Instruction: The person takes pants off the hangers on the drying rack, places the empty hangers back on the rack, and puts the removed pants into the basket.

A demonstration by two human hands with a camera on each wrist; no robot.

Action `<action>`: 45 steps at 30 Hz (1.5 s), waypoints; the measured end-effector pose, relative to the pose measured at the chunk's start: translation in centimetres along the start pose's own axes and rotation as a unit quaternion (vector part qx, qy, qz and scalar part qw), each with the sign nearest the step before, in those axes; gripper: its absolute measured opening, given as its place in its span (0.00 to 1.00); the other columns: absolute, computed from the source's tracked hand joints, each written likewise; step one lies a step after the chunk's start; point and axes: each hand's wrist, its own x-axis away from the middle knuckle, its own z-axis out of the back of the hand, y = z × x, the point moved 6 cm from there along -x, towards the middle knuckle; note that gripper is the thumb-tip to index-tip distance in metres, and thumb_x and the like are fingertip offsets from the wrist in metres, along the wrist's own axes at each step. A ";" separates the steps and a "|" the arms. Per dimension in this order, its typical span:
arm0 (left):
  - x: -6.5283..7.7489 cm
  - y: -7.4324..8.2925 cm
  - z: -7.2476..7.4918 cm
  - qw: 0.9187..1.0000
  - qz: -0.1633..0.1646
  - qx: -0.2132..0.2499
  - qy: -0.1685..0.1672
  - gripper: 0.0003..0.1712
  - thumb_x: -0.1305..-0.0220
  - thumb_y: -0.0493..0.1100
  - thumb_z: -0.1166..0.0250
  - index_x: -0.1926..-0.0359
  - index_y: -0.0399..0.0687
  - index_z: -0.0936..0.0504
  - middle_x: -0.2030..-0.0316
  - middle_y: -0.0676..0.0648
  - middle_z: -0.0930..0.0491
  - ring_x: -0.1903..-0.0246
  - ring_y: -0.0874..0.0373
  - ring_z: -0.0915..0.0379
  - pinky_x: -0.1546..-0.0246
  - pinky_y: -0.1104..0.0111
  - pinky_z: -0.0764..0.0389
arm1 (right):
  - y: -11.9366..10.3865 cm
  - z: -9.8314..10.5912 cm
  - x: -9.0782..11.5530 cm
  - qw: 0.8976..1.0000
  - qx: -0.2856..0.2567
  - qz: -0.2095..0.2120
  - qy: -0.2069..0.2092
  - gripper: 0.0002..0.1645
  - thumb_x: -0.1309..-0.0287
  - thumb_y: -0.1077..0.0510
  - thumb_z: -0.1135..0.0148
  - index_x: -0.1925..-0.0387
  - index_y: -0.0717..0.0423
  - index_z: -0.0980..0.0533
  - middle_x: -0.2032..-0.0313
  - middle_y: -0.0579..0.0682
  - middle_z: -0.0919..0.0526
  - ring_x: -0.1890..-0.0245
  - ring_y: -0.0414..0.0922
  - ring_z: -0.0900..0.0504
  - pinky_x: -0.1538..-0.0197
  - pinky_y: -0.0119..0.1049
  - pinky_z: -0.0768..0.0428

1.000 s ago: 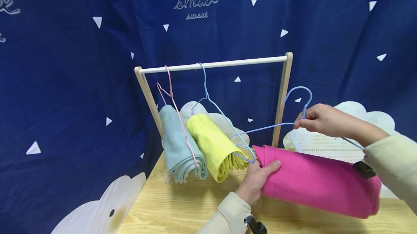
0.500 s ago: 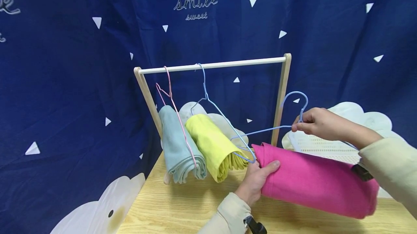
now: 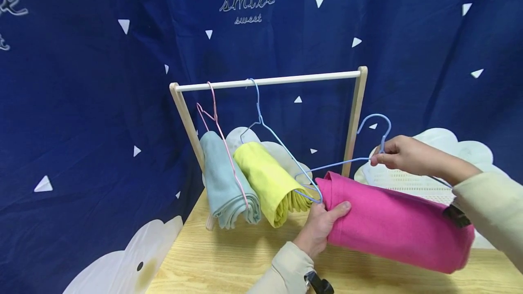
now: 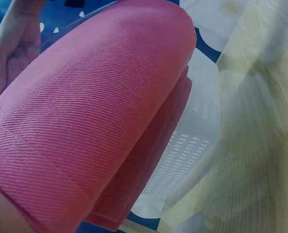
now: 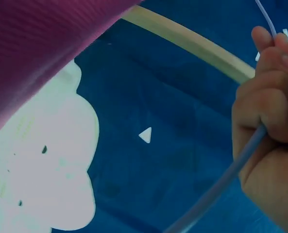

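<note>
In the head view my right hand [image 3: 402, 155] grips a blue wire hanger [image 3: 373, 115] just below its hook. The same hanger [image 5: 216, 189] runs through the curled fingers in the right wrist view. A folded pink cloth [image 3: 392, 221] stretches below this hand, to the right of the rack. My left hand [image 3: 320, 226] holds the cloth's left end, thumb on its front face; the fingers behind are hidden. Fine ribbing shows on the pink cloth [image 4: 95, 97] in the left wrist view. How the hanger's lower bar meets the cloth is hidden.
A small wooden rack [image 3: 286, 80] stands on the wooden table [image 3: 212, 262]. From it hang a rolled pale-blue cloth [image 3: 224, 176] on a pink hanger and a yellow cloth [image 3: 265, 176] on a blue hanger. A white perforated basket [image 3: 400, 180] sits behind the pink cloth.
My right hand and the hanger are slightly lower than a second ago. The pink cloth's upper left edge has risen a little. My left hand stays almost in place.
</note>
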 end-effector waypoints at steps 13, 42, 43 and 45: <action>0.1 0.1 0.1 1.000 0.012 -0.008 -0.006 0.13 0.42 0.40 0.31 0.56 0.47 0.22 0.69 0.56 0.16 0.69 0.66 0.19 0.63 0.73 0.19 | 1.5 0.3 -0.5 0.991 -0.109 -0.036 -0.075 0.15 0.30 0.54 0.45 0.59 0.63 0.20 0.83 0.40 0.40 0.86 0.34 0.45 0.82 0.28 0.41; 0.3 -0.4 1.2 0.999 0.036 -0.017 0.012 0.15 0.43 0.43 0.30 0.55 0.48 0.21 0.68 0.55 0.16 0.68 0.64 0.19 0.62 0.71 0.20 | 2.2 0.0 -0.8 0.989 -0.119 -0.041 -0.080 0.16 0.30 0.55 0.46 0.59 0.66 0.20 0.84 0.40 0.40 0.86 0.34 0.46 0.82 0.27 0.42; 0.3 -0.4 1.3 0.999 0.036 -0.018 0.013 0.15 0.43 0.43 0.30 0.55 0.48 0.21 0.68 0.55 0.16 0.68 0.64 0.19 0.62 0.71 0.20 | 2.2 -0.1 -0.8 0.989 -0.116 -0.038 -0.079 0.16 0.30 0.55 0.45 0.59 0.65 0.20 0.84 0.40 0.40 0.86 0.34 0.45 0.82 0.27 0.42; 0.3 -0.5 1.4 0.999 0.037 -0.016 0.015 0.15 0.43 0.43 0.30 0.55 0.49 0.20 0.68 0.55 0.16 0.68 0.64 0.19 0.62 0.71 0.20 | 2.3 -0.2 -0.8 0.990 -0.112 -0.035 -0.076 0.15 0.30 0.55 0.45 0.60 0.65 0.20 0.84 0.40 0.40 0.86 0.34 0.45 0.82 0.27 0.42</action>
